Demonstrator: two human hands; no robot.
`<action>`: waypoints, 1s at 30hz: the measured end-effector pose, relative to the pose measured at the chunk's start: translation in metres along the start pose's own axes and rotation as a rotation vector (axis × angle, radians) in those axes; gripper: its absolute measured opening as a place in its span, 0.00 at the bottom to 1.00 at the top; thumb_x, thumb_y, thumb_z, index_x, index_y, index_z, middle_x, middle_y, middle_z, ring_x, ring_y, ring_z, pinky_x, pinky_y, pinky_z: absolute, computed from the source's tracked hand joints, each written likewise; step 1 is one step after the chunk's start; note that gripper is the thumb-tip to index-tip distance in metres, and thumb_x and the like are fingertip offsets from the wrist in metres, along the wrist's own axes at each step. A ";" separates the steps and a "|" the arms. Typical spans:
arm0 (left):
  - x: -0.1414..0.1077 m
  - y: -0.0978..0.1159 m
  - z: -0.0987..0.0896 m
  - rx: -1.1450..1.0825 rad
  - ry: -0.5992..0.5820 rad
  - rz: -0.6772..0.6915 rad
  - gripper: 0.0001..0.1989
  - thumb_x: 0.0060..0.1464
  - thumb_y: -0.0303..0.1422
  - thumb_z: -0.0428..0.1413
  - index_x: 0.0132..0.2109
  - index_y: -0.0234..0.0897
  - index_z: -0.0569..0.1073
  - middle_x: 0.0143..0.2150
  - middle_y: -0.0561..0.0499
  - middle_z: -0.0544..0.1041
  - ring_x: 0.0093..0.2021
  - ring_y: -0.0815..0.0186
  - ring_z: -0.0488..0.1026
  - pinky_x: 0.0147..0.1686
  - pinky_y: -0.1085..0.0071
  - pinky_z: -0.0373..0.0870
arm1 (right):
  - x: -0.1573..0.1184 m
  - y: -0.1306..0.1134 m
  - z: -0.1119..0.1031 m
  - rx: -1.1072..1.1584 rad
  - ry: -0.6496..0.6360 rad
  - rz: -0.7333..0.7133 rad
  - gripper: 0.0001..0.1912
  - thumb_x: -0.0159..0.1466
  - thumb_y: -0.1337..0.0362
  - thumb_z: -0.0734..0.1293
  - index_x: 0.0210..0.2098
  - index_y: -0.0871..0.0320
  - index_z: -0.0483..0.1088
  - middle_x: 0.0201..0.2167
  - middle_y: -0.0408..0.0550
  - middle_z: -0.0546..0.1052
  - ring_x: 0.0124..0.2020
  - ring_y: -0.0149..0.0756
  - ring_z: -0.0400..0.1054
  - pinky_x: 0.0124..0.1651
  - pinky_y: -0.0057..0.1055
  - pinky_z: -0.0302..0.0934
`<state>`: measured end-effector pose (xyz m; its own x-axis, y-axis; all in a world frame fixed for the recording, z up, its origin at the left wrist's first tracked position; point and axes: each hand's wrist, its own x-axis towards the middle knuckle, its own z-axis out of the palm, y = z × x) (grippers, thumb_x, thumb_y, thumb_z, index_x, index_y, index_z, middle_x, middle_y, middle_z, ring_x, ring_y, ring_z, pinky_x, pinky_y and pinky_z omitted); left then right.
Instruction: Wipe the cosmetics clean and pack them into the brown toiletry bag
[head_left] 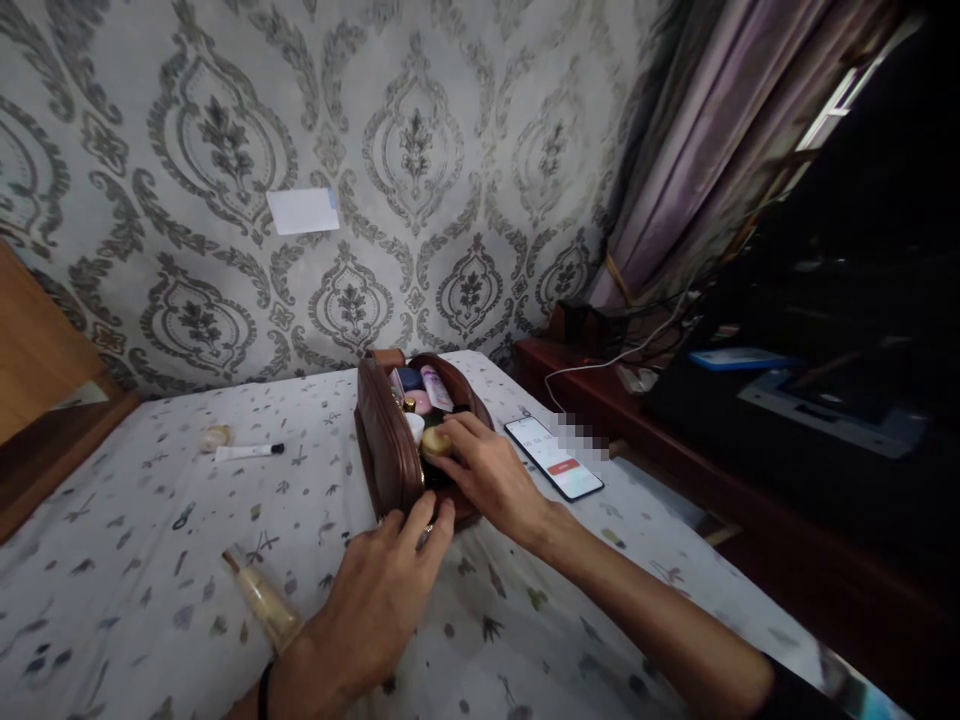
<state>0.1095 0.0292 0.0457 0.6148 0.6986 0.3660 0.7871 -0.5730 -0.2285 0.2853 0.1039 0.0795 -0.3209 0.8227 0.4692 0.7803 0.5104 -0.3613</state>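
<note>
No text can be read for certain: the phone [553, 463], right of centre, shows blurred digits above a red button [564, 467]; mid-frame, the brown bag's [397, 465] pale tube [436, 388] carries illegible markings.

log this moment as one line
right hand: holds gold container in open brown bag | left hand: at bag's near end | phone: right of bag

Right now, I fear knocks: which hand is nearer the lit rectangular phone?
Right hand, reaching into the brown leather bag beside the phone; the left hand is farther, at the bag's near end.
</note>
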 end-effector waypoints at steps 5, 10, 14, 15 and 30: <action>0.002 -0.003 -0.006 -0.104 -0.043 -0.014 0.29 0.59 0.21 0.51 0.67 0.36 0.62 0.63 0.43 0.72 0.48 0.59 0.79 0.36 0.65 0.81 | -0.001 0.002 0.004 -0.036 0.025 -0.033 0.06 0.65 0.69 0.67 0.42 0.56 0.72 0.47 0.51 0.75 0.42 0.39 0.75 0.41 0.33 0.71; -0.007 -0.011 -0.018 -0.287 0.043 -0.046 0.23 0.65 0.27 0.48 0.65 0.39 0.62 0.64 0.43 0.71 0.52 0.62 0.78 0.44 0.66 0.80 | -0.012 0.001 0.004 0.004 0.196 -0.100 0.11 0.69 0.65 0.63 0.49 0.55 0.72 0.52 0.55 0.75 0.42 0.42 0.77 0.38 0.36 0.73; -0.026 -0.026 -0.024 -0.396 0.111 -0.075 0.19 0.65 0.27 0.46 0.61 0.38 0.66 0.56 0.43 0.75 0.51 0.64 0.77 0.43 0.70 0.78 | -0.022 -0.007 0.007 0.004 0.347 -0.175 0.08 0.70 0.65 0.63 0.45 0.54 0.73 0.48 0.54 0.77 0.41 0.42 0.77 0.39 0.36 0.74; -0.031 -0.032 -0.024 -0.410 0.115 -0.093 0.18 0.65 0.27 0.46 0.59 0.38 0.67 0.53 0.44 0.76 0.49 0.65 0.77 0.42 0.70 0.78 | -0.025 -0.009 0.008 0.007 0.363 -0.197 0.08 0.70 0.65 0.63 0.44 0.54 0.73 0.46 0.53 0.78 0.41 0.42 0.77 0.40 0.37 0.74; -0.061 -0.247 0.026 -0.114 -0.185 -0.846 0.23 0.65 0.32 0.41 0.62 0.34 0.69 0.57 0.38 0.71 0.54 0.52 0.73 0.51 0.59 0.70 | -0.053 -0.044 0.035 0.071 0.213 -0.424 0.08 0.68 0.71 0.63 0.38 0.55 0.73 0.39 0.52 0.80 0.39 0.41 0.73 0.41 0.40 0.68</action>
<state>-0.1214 0.1392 0.0567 -0.1674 0.9616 0.2173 0.9794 0.1370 0.1485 0.2494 0.0460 0.0424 -0.4803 0.4728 0.7387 0.5638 0.8116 -0.1529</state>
